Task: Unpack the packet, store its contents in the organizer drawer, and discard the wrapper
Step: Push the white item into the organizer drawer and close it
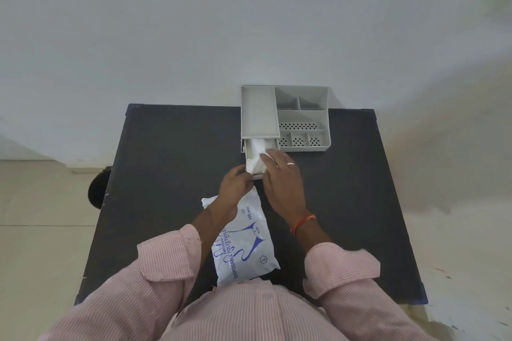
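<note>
A grey organizer (285, 117) stands at the far middle of the dark table (166, 160), with its drawer (247, 148) pulled out toward me. A bundle of white plastic gloves (256, 158) lies in the drawer. My right hand (282, 177) rests flat on the gloves, fingers spread. My left hand (235, 181) is curled at the drawer's front left corner, touching the gloves' edge. The white wrapper (246, 243) with blue print lies on the table near my body, partly under my left forearm.
The organizer's right side has several open compartments (302, 119), some with perforated floors. A wall rises right behind the table. A dark round object (97, 188) sits on the floor at the table's left edge.
</note>
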